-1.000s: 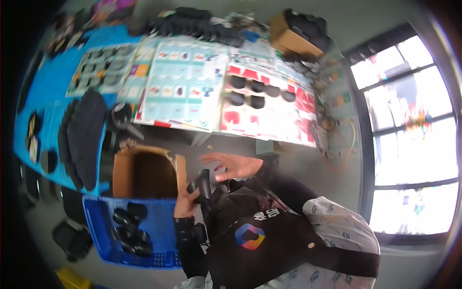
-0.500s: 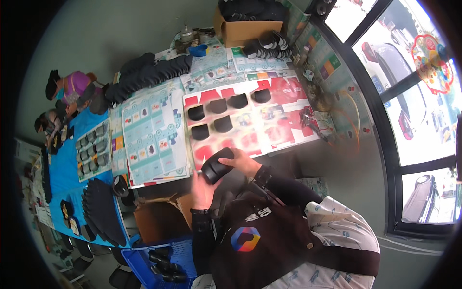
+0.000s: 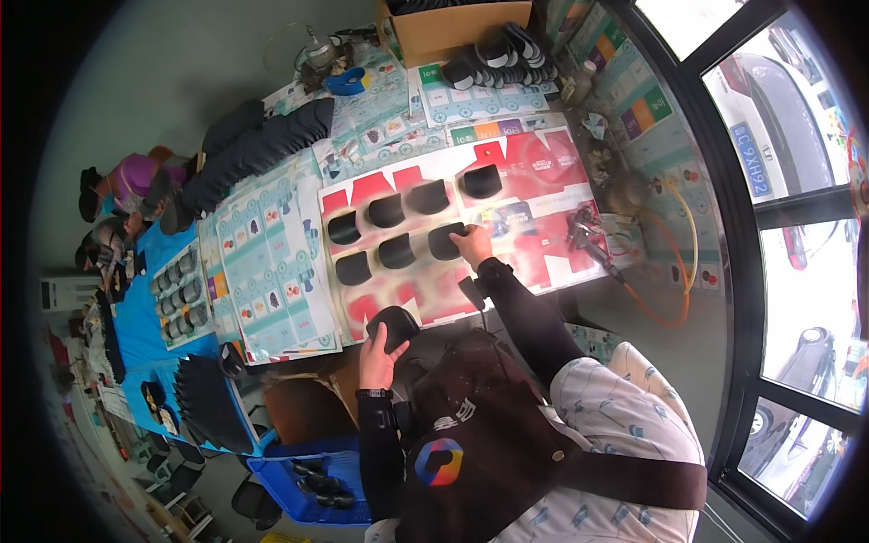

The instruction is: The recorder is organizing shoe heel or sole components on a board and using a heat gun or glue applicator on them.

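In my left hand (image 3: 377,362), closed round it, is a small stack of black curved pieces (image 3: 393,328) with one rounded edge, held just off the table's near edge. My right hand (image 3: 474,246) reaches over the red and white printed board (image 3: 534,256). Its fingers grip the right edge of a single black piece (image 3: 444,242), which lies at the right end of the nearer row. More pieces of the same shape, such as one black piece (image 3: 396,252) beside it, lie spaced in two rows on the board.
A spray gun (image 3: 587,231) with an orange hose lies by the board's right edge. Dark pads (image 3: 262,136) are piled at the back left. A cardboard box (image 3: 462,34) stands at the back, a blue crate (image 3: 312,493) below left. Another person (image 3: 136,185) sits at the far left.
My right hand has left the stack and moved forward to the board, where one more black piece now lies under its fingers. My left hand keeps the stack. The view has shifted slightly.
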Motion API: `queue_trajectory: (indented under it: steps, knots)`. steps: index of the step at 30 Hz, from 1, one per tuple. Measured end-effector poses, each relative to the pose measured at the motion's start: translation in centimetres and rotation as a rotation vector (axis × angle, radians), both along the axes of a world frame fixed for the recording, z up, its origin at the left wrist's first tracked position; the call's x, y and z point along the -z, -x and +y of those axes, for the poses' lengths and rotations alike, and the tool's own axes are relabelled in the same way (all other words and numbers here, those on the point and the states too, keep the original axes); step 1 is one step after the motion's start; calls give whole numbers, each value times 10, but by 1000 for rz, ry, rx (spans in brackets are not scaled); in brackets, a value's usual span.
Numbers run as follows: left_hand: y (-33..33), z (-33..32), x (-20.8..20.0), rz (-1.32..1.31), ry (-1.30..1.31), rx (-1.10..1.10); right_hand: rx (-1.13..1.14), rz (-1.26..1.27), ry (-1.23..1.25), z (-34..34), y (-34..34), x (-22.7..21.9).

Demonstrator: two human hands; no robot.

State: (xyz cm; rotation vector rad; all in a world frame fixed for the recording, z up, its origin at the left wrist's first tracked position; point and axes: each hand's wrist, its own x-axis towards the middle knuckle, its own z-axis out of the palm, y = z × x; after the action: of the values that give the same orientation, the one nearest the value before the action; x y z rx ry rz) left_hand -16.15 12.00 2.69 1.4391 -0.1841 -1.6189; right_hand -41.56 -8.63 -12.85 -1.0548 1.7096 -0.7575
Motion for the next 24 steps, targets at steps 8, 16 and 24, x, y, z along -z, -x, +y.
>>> queue_trajectory:
  steps: [8,16,24]
  knots:
    - [19,-22,-5,-106,-31,87,-35,180,-18,-15,-6,17]
    - [44,-60,3,-147,4,94,-488,-354,-55,61,16,-121]
    - [42,-79,39,-293,-17,207,-36,66,124,30,88,-69]
